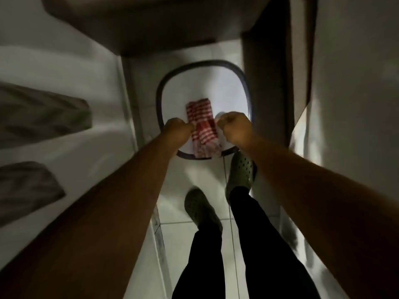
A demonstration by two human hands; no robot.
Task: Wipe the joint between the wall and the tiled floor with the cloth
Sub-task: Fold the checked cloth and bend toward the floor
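Note:
A red and white striped cloth [201, 128] hangs folded between my two hands, above a white tub with a dark rim [160, 91] that stands on the tiled floor [172, 236]. My left hand [178, 128] pinches the cloth's left edge with closed fingers. My right hand [234, 128] grips its right edge as a fist. The joint between the left wall and the floor [155, 229] runs down the left side, below my left forearm, and looks dirty.
My legs in dark trousers and green perforated clogs [241, 171] stand on the white tiles just behind the tub. White walls close in on both sides of the narrow passage. A dark overhang [151, 24] sits above the tub. The frame is dim and blurred.

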